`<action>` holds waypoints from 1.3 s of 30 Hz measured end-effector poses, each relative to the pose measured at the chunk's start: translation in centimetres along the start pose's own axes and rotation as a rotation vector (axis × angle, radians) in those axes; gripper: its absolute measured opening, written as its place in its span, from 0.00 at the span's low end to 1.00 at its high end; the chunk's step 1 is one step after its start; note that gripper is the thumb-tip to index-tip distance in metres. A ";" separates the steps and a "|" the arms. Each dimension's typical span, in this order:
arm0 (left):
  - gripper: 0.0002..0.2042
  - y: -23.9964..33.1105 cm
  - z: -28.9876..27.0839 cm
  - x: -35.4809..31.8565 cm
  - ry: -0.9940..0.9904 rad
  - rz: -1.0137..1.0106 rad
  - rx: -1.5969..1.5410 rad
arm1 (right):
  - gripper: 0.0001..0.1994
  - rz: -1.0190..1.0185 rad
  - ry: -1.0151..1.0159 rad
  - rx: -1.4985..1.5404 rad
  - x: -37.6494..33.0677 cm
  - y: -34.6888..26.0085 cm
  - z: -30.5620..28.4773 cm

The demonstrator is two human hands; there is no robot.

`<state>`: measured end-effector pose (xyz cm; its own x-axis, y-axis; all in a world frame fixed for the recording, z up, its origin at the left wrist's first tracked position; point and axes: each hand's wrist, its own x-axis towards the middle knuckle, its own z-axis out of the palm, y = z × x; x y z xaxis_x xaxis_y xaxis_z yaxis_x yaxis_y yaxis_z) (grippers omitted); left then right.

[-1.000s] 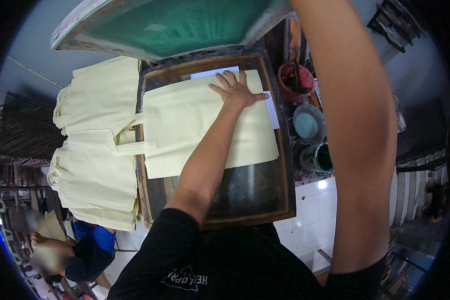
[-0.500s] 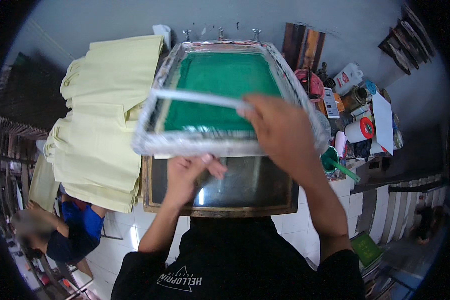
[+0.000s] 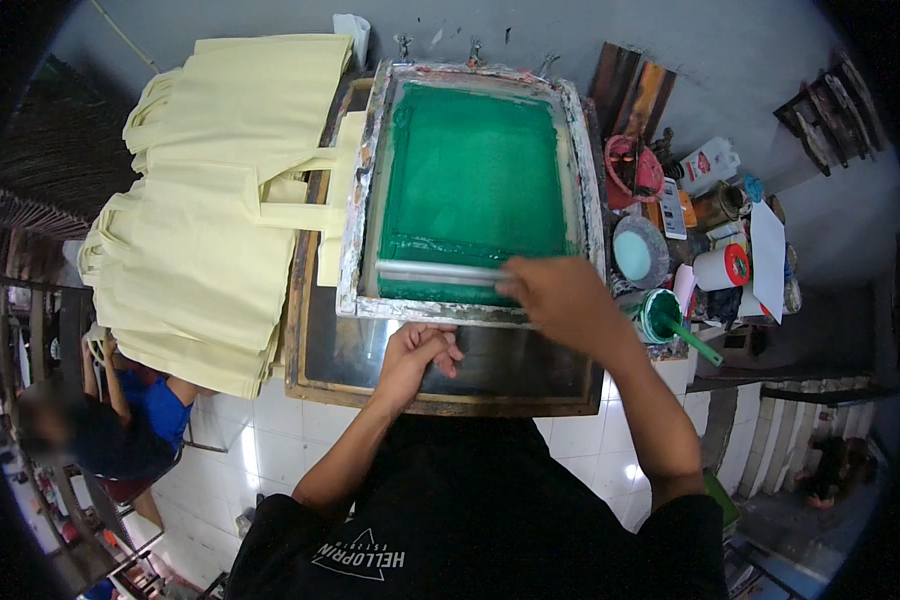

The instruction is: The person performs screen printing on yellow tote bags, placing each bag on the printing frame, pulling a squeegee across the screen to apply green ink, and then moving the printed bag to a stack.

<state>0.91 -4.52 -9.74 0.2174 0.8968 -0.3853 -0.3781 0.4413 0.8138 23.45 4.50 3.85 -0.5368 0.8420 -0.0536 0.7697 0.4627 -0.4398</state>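
A silver-edged printing screen with a green coated mesh lies flat over a pale yellow cloth bag, whose side and handles stick out at the left. My right hand is closed around the right end of a squeegee. Its long pale blade lies across the near part of the mesh, where wet green ink shows ridges. Just in front of the frame's near edge is my left hand, its fingers loosely curled with nothing seen in them. Beneath is a dark glossy board with a wooden rim.
Stacked pale yellow bags stand left. At right, an ink tub holds a green-handled tool, near a grey bowl, a red-lidded jar and a phone. Another person sits at lower left.
The screen, tilted up before, now lies flat on the bag. My right hand has brought the squeegee down onto the near mesh. My left hand has come away from the frame's near edge.
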 end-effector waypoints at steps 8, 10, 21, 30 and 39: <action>0.10 0.2 0.1 -0.1 0.019 -0.040 -0.001 | 0.09 -0.147 0.313 -0.199 2.1 3.0 6.0; 0.09 0.3 -0.1 0.0 0.011 -0.049 0.028 | 0.11 -0.080 0.235 -0.286 6.0 4.7 4.7; 0.19 3.0 -0.3 -1.4 -0.072 -0.291 -0.357 | 0.24 0.072 0.085 -0.021 24.6 14.8 -5.3; 0.09 15.5 1.2 9.1 -0.217 0.156 0.364 | 0.32 0.187 0.316 -0.375 23.9 14.7 -1.4; 0.13 21.6 -1.0 24.0 0.166 0.821 1.378 | 0.30 0.136 0.347 -0.378 20.2 11.6 -0.3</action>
<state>-2.91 26.57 -1.82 0.2446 0.8986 0.3643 0.7383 -0.4162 0.5307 21.65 26.97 -2.05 -0.3267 0.9141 0.2402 0.9297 0.3566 -0.0926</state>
